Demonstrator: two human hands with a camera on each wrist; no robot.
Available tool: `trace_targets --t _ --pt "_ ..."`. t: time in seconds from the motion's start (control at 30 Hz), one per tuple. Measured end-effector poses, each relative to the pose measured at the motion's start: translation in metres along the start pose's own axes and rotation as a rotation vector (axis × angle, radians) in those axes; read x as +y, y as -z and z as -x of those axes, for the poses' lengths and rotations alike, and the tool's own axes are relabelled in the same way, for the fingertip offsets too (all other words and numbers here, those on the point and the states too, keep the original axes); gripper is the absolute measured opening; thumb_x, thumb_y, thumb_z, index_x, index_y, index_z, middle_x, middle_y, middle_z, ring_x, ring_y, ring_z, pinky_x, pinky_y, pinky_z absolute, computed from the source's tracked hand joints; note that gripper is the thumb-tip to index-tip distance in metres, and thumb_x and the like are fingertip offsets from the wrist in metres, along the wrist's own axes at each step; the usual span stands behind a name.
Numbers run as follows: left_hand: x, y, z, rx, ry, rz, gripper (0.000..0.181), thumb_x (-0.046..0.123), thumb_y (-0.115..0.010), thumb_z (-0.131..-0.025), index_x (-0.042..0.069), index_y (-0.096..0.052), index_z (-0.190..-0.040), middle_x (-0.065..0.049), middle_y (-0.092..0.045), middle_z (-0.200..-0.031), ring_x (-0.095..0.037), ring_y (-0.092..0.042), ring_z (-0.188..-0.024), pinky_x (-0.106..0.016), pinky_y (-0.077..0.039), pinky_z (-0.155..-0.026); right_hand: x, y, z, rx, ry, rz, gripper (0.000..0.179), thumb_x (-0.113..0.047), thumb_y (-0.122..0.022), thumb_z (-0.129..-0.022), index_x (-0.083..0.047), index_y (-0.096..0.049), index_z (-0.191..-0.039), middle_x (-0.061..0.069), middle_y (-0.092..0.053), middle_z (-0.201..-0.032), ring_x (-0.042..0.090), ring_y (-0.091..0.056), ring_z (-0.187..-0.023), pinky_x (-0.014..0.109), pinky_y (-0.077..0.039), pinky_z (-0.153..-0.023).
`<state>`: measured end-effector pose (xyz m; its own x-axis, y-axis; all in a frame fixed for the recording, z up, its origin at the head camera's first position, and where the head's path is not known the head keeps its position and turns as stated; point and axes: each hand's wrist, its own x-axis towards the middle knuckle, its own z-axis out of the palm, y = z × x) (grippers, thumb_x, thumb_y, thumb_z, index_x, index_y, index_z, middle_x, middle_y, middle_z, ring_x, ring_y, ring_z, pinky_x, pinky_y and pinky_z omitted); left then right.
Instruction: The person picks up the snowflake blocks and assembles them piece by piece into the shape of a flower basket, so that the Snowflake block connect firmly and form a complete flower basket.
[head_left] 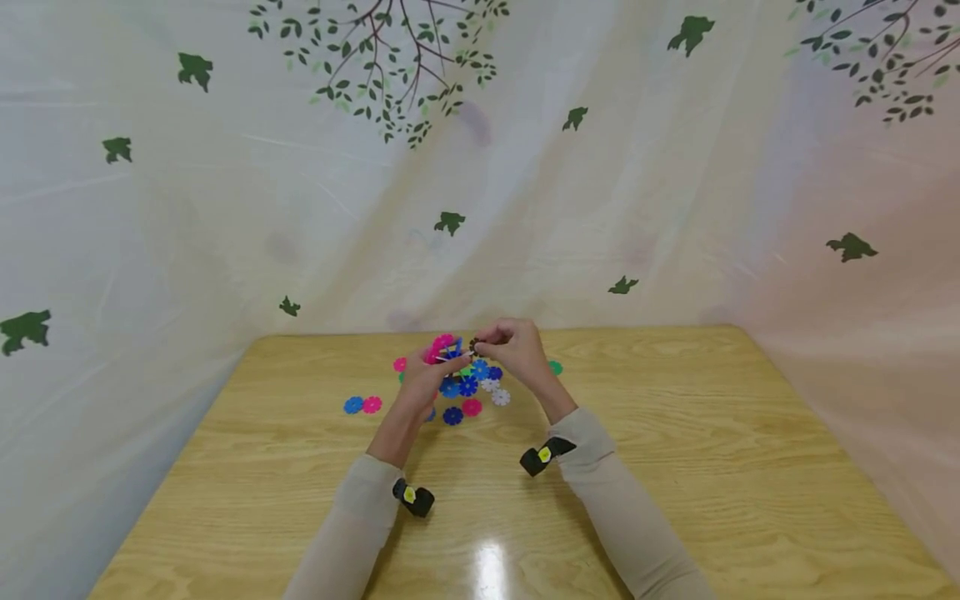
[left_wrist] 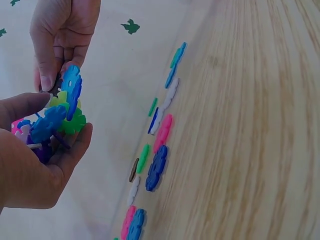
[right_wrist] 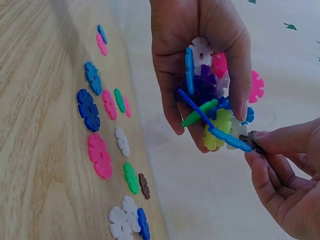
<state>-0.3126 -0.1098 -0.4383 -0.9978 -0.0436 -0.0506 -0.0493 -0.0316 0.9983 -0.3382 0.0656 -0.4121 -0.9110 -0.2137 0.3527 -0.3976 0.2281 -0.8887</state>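
My left hand (head_left: 424,382) cradles a cluster of joined flower-shaped plastic discs (right_wrist: 204,85) in purple, blue, white, pink, green and yellow, its thumb laid over the top. From the other side, my right hand (head_left: 522,350) pinches a small brown flower disc (right_wrist: 253,142) between thumb and fingers. That brown disc is right at the edge of the cluster, close to a light blue disc (right_wrist: 230,139) and a yellow one (right_wrist: 218,129). In the left wrist view, the right fingers mostly hide the brown disc. Both hands are raised above the table.
Loose flower discs lie on the wooden table (head_left: 675,467) under and around the hands. Among them are a dark blue disc (right_wrist: 88,110), a pink disc (right_wrist: 99,156), a white disc (right_wrist: 120,224) and a green disc (right_wrist: 131,178). A patterned curtain (head_left: 525,208) hangs behind the table.
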Motion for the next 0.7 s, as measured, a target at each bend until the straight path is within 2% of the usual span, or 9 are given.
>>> trace_targets --t 0.23,0.37,0.5,0.6,0.7 --pt "0.001 0.003 -0.001 -0.015 -0.004 0.052 0.04 0.014 -0.077 -0.091 0.001 -0.068 -0.127 0.002 -0.075 -0.098 -0.014 -0.066 -0.095 -0.038 -0.049 -0.096 -0.001 -0.006 0.001 0.05 0.04 0.006 0.007 0.002 -0.077 -0.087 0.006 -0.076 -0.093 0.022 -0.075 -0.087 0.008 -0.065 -0.067 0.019 -0.055 -0.063" --pt "0.003 0.006 -0.001 -0.029 -0.008 0.092 0.042 0.012 -0.075 -0.092 0.005 -0.066 -0.133 0.002 -0.075 -0.101 -0.016 -0.067 -0.099 -0.032 -0.053 -0.09 0.0 -0.008 0.001 0.052 0.059 -0.046 0.009 0.001 -0.077 -0.088 0.008 -0.075 -0.094 0.024 -0.075 -0.089 0.005 -0.065 -0.067 0.019 -0.055 -0.063" --pt "0.007 0.007 -0.001 -0.038 -0.006 0.072 0.044 0.013 -0.075 -0.093 0.004 -0.064 -0.135 0.0 -0.074 -0.106 -0.014 -0.066 -0.098 -0.027 -0.053 -0.086 0.001 -0.005 0.001 0.039 0.054 -0.094 0.011 0.0 -0.076 -0.089 0.008 -0.075 -0.097 0.023 -0.074 -0.089 0.005 -0.066 -0.069 0.019 -0.057 -0.065" --pt "0.009 0.007 -0.001 -0.052 0.01 0.054 0.047 0.017 -0.075 -0.093 0.006 -0.063 -0.137 -0.002 -0.074 -0.109 -0.015 -0.066 -0.101 -0.03 -0.052 -0.093 0.001 -0.001 0.001 0.033 0.043 -0.11 0.011 -0.001 -0.076 -0.089 0.007 -0.075 -0.097 0.023 -0.074 -0.09 0.007 -0.067 -0.07 0.02 -0.058 -0.067" --pt "0.01 0.008 -0.002 -0.068 0.025 0.057 0.048 0.02 -0.075 -0.094 0.008 -0.063 -0.138 -0.004 -0.073 -0.114 -0.018 -0.064 -0.108 -0.037 -0.049 -0.103 -0.001 0.0 0.0 0.025 0.06 -0.08 0.011 -0.001 -0.076 -0.089 0.006 -0.075 -0.097 0.023 -0.074 -0.091 0.007 -0.067 -0.071 0.02 -0.058 -0.068"
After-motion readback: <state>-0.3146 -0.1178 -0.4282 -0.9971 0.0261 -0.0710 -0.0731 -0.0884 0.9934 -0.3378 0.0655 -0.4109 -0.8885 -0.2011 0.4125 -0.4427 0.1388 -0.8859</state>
